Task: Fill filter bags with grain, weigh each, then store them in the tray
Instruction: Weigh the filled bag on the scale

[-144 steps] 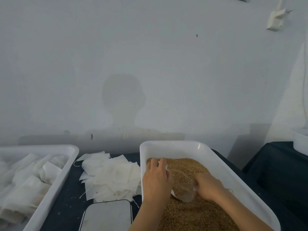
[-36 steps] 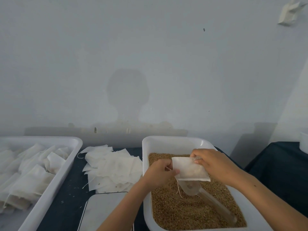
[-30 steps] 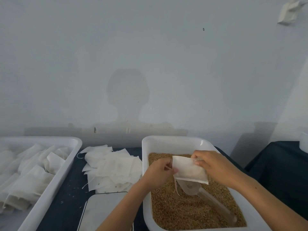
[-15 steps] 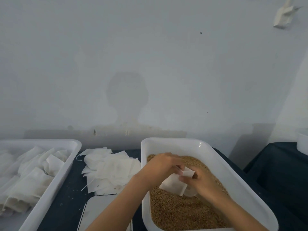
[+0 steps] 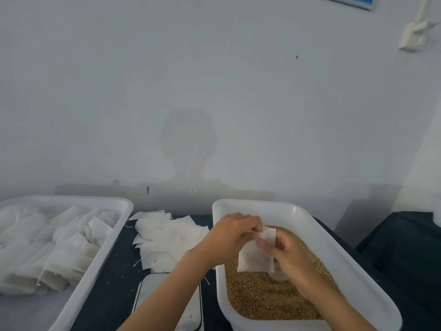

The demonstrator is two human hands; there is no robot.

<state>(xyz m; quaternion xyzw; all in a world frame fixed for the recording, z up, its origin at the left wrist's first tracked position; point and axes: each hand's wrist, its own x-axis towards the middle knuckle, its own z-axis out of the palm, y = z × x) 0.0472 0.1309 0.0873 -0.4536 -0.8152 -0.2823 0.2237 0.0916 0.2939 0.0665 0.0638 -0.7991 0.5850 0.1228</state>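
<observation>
Over the grain tub (image 5: 334, 240) at five o'clock, the left hand (image 5: 229, 237) pinches the top edge of a white filter bag (image 5: 255, 256) while the right hand (image 5: 290, 255) grips its side. The bag hangs just above the grain (image 5: 262, 295). The storage tray (image 5: 100, 256) of bags sits at eight o'clock, empty bags (image 5: 167, 240) between.

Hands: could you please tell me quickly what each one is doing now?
Left hand: pinching the filter bag at its top.
Right hand: holding the same bag.

Small packing workroom, bare wall (image 5: 214, 80), grain bin (image 5: 334, 247), scale (image 5: 152, 292)
</observation>
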